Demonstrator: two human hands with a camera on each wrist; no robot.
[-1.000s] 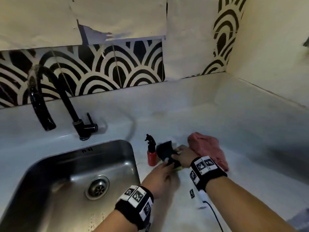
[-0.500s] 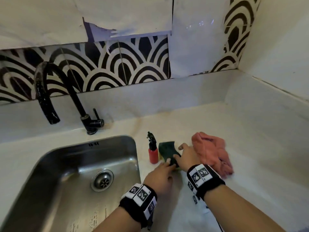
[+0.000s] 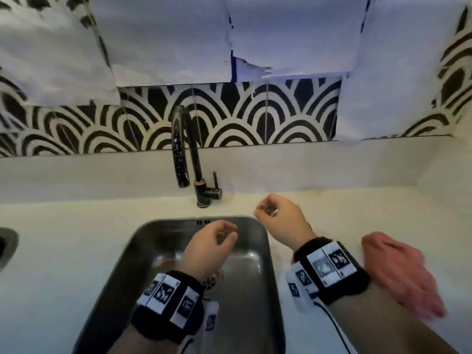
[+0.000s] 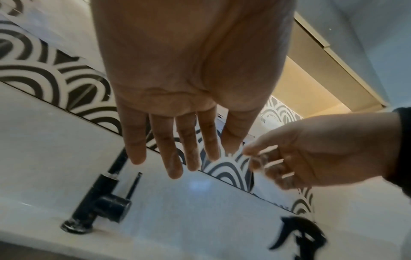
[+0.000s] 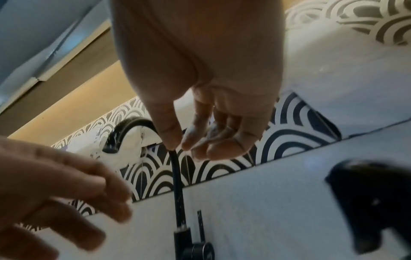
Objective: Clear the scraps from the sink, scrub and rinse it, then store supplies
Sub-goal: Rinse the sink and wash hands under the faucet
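Both hands hover above the steel sink (image 3: 255, 290) and hold nothing. My left hand (image 3: 228, 232) hangs over the basin above the drain (image 3: 212, 281); the left wrist view shows its fingers (image 4: 175, 168) straight and spread. My right hand (image 3: 265, 212) is over the sink's back right corner, near the black faucet (image 3: 189, 154). In the right wrist view its fingers (image 5: 211, 146) are loosely curled and wet with suds. The spray bottle's black trigger head (image 4: 298, 235) is blurred on the counter below. My right wrist hides the sponge in the head view.
A pink cloth (image 3: 398, 272) lies on the white counter right of the sink, beside my right forearm. The faucet lever (image 3: 215, 180) stands upright behind the basin. A dark round opening (image 3: 5, 249) sits at the counter's far left edge. Patterned tiles back the counter.
Both hands have let go of the green sponge beside the red spray bottle and moved left and up over the sink. The head view has swung left.
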